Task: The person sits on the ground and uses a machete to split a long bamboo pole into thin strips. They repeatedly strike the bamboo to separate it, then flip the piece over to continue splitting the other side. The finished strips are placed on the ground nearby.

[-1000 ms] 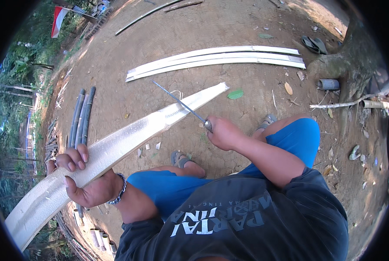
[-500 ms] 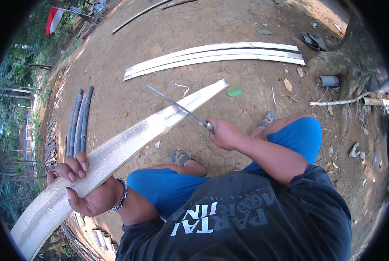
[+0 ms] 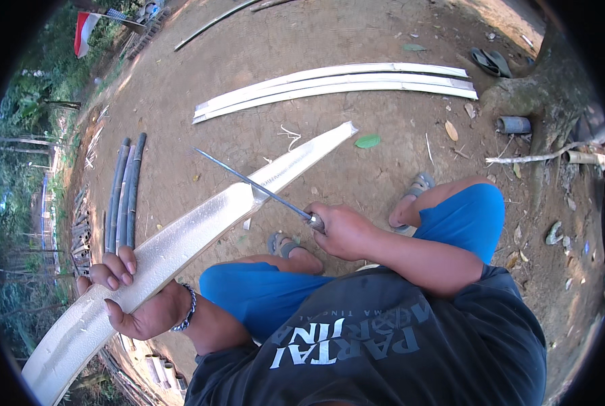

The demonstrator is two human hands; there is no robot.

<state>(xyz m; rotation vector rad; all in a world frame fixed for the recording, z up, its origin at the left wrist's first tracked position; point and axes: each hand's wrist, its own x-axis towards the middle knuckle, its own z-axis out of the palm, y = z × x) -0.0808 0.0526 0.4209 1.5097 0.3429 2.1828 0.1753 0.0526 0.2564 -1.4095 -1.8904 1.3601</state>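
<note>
A long split bamboo piece, pale inner face upward, slants from the lower left to a narrower far end near the middle. My left hand grips its near part, fingers over the far edge and thumb at the near edge. My right hand is closed round the handle of a long-bladed knife. The thin blade, seen nearly edge-on, crosses the bamboo at its node, tip pointing away to the left. A pale curled shaving shows just beyond the strip.
Split bamboo strips lie on the bare ground ahead. Dark bamboo poles are at the left. A tree trunk, sandals and a short bamboo tube stand or lie at the right. My bent legs are below the strip.
My right hand has drawn the knife left and nearer me along the bamboo, from the narrower section to the node. My left hand keeps its grip in about the same place.
</note>
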